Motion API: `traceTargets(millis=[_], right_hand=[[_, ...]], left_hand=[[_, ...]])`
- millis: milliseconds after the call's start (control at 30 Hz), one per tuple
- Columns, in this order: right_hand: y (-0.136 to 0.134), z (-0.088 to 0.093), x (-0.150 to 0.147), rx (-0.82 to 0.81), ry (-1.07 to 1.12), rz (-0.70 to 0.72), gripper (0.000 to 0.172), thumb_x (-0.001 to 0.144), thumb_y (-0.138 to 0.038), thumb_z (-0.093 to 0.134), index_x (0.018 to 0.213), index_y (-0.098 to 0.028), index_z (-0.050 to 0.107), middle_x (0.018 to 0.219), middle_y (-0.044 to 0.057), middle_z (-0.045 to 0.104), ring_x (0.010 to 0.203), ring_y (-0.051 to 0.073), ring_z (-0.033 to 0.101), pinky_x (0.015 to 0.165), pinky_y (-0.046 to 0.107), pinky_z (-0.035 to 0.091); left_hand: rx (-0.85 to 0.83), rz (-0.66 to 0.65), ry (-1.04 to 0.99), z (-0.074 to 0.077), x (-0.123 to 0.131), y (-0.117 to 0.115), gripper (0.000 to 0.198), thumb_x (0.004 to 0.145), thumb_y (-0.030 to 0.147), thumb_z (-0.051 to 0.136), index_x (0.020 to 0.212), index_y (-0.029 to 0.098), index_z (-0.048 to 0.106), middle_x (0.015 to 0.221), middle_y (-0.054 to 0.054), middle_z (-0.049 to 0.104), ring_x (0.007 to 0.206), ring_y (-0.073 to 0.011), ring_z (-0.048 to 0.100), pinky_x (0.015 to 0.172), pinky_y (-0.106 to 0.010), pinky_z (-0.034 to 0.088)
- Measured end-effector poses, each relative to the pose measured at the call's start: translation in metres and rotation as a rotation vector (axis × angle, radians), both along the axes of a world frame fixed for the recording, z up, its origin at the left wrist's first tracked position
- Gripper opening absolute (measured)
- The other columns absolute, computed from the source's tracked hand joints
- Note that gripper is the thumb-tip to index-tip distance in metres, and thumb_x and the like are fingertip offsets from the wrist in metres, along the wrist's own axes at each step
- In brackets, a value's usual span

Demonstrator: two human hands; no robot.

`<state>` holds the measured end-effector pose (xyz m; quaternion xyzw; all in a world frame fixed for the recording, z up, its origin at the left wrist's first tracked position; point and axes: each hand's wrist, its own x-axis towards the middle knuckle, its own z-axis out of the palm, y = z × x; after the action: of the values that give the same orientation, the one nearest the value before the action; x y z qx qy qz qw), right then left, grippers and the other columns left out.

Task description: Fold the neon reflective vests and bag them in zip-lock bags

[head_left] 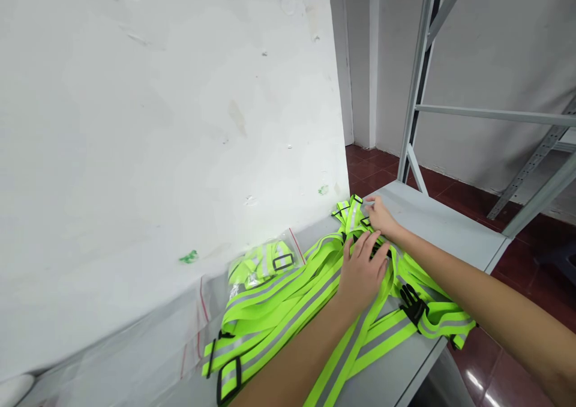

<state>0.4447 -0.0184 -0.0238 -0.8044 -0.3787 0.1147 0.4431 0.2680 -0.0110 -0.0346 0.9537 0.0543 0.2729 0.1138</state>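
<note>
A heap of neon-yellow reflective straps (288, 320) with grey stripes and black buckles lies on a grey shelf. My left hand (363, 270) rests on the heap, fingers spread over the straps and a black buckle partly hidden under them. Farther back, my right hand (381, 216) is beside the far strap ends (353, 212), its thumb and index finger apart near a black slider. A black side-release buckle (413, 304) lies on the straps to the right of my left hand. Behind the heap, a clear zip bag (265, 263) holds a folded strap of the same kind.
More clear zip bags with red seals (148, 347) lie flat at the left. A white wall panel (171, 125) stands along the shelf's back edge. The grey shelf (443, 224) extends right to a metal rack frame (418, 77). Red floor tiles (508, 365) show beyond its edge.
</note>
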Motion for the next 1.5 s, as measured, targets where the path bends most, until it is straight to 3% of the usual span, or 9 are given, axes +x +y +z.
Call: traceTargets(millis=[200, 333, 633, 767, 867, 1000, 1200, 1367, 1500], right_hand=[[-0.051, 0.021, 0.018, -0.145, 0.067, 0.117, 0.033, 0.084, -0.051, 0.049, 0.088, -0.019, 0.057, 0.069, 0.0, 0.053, 0.063, 0.015, 0.049, 0.056, 0.026, 0.039], [-0.067, 0.024, 0.01, -0.288, 0.063, 0.243, 0.052, 0.069, -0.069, 0.06, 0.056, -0.021, 0.046, 0.054, -0.004, 0.042, 0.052, 0.011, 0.037, 0.048, 0.025, 0.03], [-0.059, 0.037, 0.001, -0.442, -0.045, 0.281, 0.056, 0.062, -0.072, 0.065, 0.054, -0.023, 0.039, 0.053, -0.004, 0.039, 0.054, 0.012, 0.035, 0.051, 0.027, 0.025], [-0.06, 0.055, -0.01, -0.41, -0.108, 0.233, 0.049, 0.067, -0.066, 0.063, 0.063, -0.023, 0.04, 0.06, -0.004, 0.044, 0.058, 0.014, 0.039, 0.053, 0.026, 0.026], [-0.063, 0.066, -0.026, -0.365, -0.175, 0.255, 0.043, 0.07, -0.058, 0.063, 0.066, -0.023, 0.037, 0.059, -0.006, 0.042, 0.057, 0.013, 0.038, 0.055, 0.026, 0.027], [-0.074, 0.076, -0.053, -0.265, -0.341, 0.297, 0.031, 0.078, -0.039, 0.06, 0.068, -0.023, 0.035, 0.056, -0.008, 0.04, 0.055, 0.012, 0.037, 0.065, 0.028, 0.031], [-0.09, 0.093, -0.089, -0.076, -0.386, 0.263, 0.018, 0.08, -0.032, 0.061, 0.087, -0.026, 0.046, 0.076, -0.001, 0.055, 0.072, 0.019, 0.05, 0.066, 0.029, 0.036], [-0.094, 0.11, -0.104, 0.029, -0.261, 0.302, 0.062, 0.077, -0.037, 0.068, 0.132, -0.03, 0.041, 0.083, 0.0, 0.055, 0.075, 0.02, 0.055, 0.066, 0.03, 0.042], [-0.097, 0.122, -0.114, -0.019, -0.227, 0.389, 0.042, 0.077, -0.049, 0.067, 0.114, -0.028, 0.062, 0.082, 0.001, 0.052, 0.073, 0.019, 0.052, 0.066, 0.031, 0.043]], left_hand=[[0.0, 0.01, 0.08, 0.003, -0.005, 0.001, 0.035, 0.094, 0.029, 0.042, 0.126, 0.029, 0.056, 0.128, -0.004, 0.061, 0.122, -0.0294, 0.046, 0.103, -0.055, 0.03], [0.014, 0.003, 0.08, 0.002, -0.005, 0.001, 0.037, 0.091, 0.025, 0.044, 0.126, 0.029, 0.056, 0.127, -0.005, 0.061, 0.12, -0.0298, 0.047, 0.101, -0.054, 0.03], [0.027, -0.021, 0.026, 0.0, -0.009, 0.002, 0.033, 0.089, 0.023, 0.047, 0.119, 0.028, 0.061, 0.119, -0.005, 0.062, 0.114, -0.0263, 0.048, 0.103, -0.05, 0.03], [-0.137, 0.077, -0.166, 0.006, -0.006, 0.013, 0.022, 0.091, 0.028, 0.046, 0.103, 0.025, 0.064, 0.123, -0.009, 0.055, 0.119, -0.0275, 0.045, 0.1, -0.048, 0.034], [-0.4, 0.217, -0.317, 0.017, -0.004, 0.035, 0.029, 0.094, 0.036, 0.042, 0.116, 0.02, 0.051, 0.13, -0.015, 0.048, 0.126, -0.0271, 0.042, 0.102, -0.048, 0.036], [-0.654, -0.077, -0.058, 0.04, -0.011, 0.07, 0.069, 0.087, 0.05, 0.056, 0.141, 0.021, 0.025, 0.137, -0.014, 0.049, 0.13, -0.0249, 0.044, 0.103, -0.042, 0.039], [-0.644, -0.243, 0.229, 0.088, -0.036, 0.087, 0.057, 0.078, 0.058, 0.063, 0.124, 0.025, 0.058, 0.123, -0.006, 0.063, 0.114, -0.0256, 0.058, 0.096, -0.038, 0.047], [-0.607, -0.205, 0.107, 0.117, -0.061, 0.074, 0.048, 0.077, 0.051, 0.068, 0.115, 0.022, 0.066, 0.105, -0.006, 0.067, 0.097, -0.0224, 0.061, 0.088, -0.036, 0.05], [-0.527, -0.323, 0.013, 0.131, -0.085, 0.059, 0.028, 0.083, 0.043, 0.064, 0.101, 0.022, 0.071, 0.1, -0.006, 0.069, 0.097, -0.0218, 0.06, 0.089, -0.036, 0.049]])
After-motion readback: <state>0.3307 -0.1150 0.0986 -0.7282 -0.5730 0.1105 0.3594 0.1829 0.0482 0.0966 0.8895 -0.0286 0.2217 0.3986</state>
